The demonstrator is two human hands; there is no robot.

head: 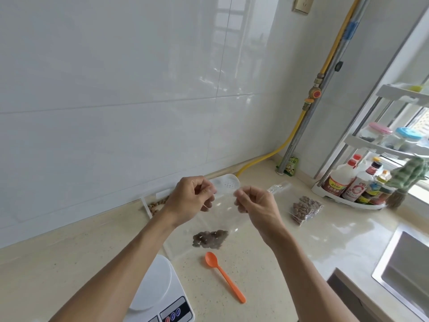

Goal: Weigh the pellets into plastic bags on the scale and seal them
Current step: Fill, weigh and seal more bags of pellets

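Observation:
A clear plastic bag [222, 214] hangs above the counter with a clump of brown pellets [210, 238] at its bottom. My left hand [191, 199] pinches the bag's top edge on the left, and my right hand [254, 203] pinches it on the right. The white scale [155, 287] sits below my left forearm, its platform bare. An orange spoon [224, 275] lies on the counter beside the scale. A clear container of pellets [154, 205] stands by the wall, partly hidden behind my left hand.
A bag filled with pellets [305, 209] lies on the counter to the right, with spare clear bags [278, 187] behind it. A white lid [226, 182] sits near the wall. Sauce bottles on a corner rack [357, 182] and a sink [406, 270] are at the right.

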